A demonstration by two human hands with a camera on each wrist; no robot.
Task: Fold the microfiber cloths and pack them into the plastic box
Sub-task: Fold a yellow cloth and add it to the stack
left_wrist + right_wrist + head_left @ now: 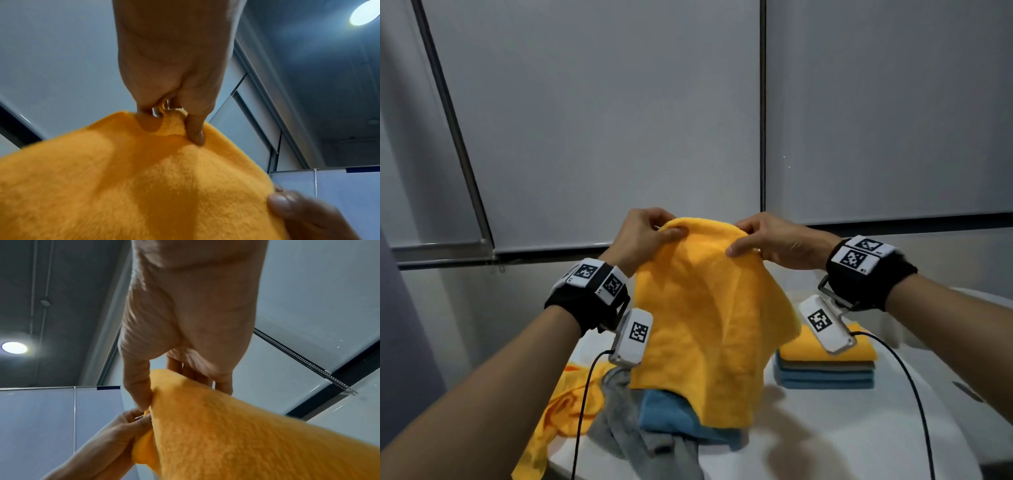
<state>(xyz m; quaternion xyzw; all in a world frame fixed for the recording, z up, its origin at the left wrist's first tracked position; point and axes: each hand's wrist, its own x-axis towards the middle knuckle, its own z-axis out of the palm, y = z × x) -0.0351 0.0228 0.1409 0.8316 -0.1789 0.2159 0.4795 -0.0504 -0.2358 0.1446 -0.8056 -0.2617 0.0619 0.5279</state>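
Presently, both hands hold one orange microfiber cloth (pixel 702 318) aloft by its top edge.
Left hand (pixel 645 236) and right hand (pixel 774 240) each pinch that edge, thumb in front, close together; cloth hangs over unfolded blue cloth (pixel 671 414) and grey cloth (pixel 626 435) on white table (pixel 842 428); folded stack (pixel 825 368) sits right; loose orange cloth (pixel 554 411) left.

Pinching the top edge of an orange cloth (pixel 698 318) at frame centre with left hand (pixel 645 236) and right hand (pixel 777 241), letting it hang over unfolded cloths (pixel 626 414) lying on the counter (pixel 842 435); folded stack (pixel 825 368) sitting right.
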